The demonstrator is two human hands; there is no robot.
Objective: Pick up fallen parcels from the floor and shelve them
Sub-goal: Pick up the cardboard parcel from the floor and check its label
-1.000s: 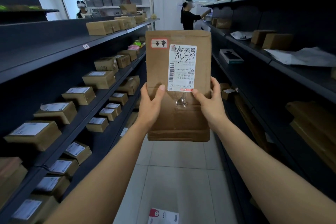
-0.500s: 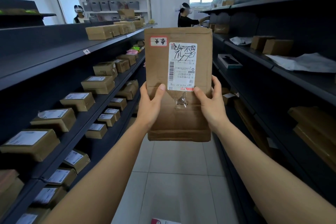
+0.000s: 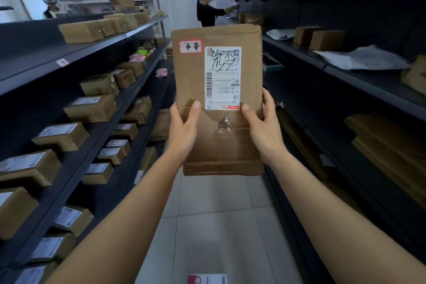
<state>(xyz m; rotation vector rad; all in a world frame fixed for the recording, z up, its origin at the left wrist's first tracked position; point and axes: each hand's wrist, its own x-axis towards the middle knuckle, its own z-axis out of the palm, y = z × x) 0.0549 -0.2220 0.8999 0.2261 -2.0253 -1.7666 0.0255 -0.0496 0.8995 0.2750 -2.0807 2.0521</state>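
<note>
While the flat cardboard parcel (image 3: pixel 219 99) stood upright at frame centre, label facing the camera apparently for reading, the left hand (image 3: pixel 182 129) and right hand (image 3: pixel 262 129) grasped its lower side edges, thumbs in front.
</note>
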